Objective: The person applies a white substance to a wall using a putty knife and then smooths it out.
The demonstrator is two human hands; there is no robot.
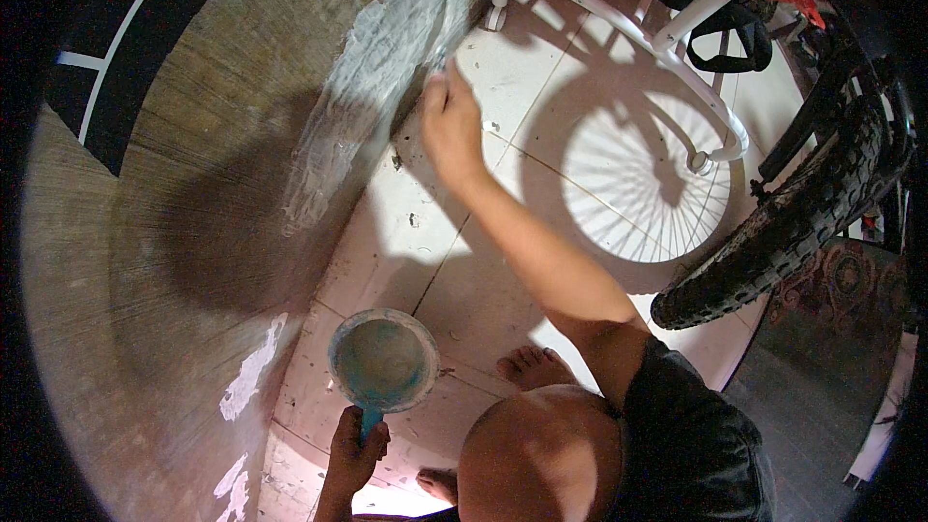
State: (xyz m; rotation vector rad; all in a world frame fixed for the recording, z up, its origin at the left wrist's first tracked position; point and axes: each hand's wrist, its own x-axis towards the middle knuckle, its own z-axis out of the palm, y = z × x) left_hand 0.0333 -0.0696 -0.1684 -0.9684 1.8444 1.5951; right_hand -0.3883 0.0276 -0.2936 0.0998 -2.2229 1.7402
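— Fingers first: how did mine sit?

— Your right hand [449, 126] was stretched out to the foot of the wall [174, 193], fingers [437, 87] curled in and pressed against the pale wet plaster patch [377, 68]. Whether they were closed on a small tool or just rubbing bare, I could not tell; nothing showed past the knuckles. Your left hand [353, 449] was wrapped tight round the blue handle of the scoop pan [384, 361], held level just above the floor [503, 77], near its edge along the wall.

— And the mix?

— Inside the pan, a thin grey-blue smear across the bottom, well apart from the patch you were working. White blobs [251, 377] also sat lower on the wall, close to the pan.

— How should I have handled that stroke?

— In my judgement, you needed even pressure and overlapping passes, feathering the rim of the patch into the bare grey surface so no ridge was left. You also did well to keep the pan flat, so nothing ran off its lip.

— Anything in the way?

— A bicycle tyre [773, 232] and a white metal frame [619, 29] stood behind your arm, near enough that a wide elbow swing might have caught them.
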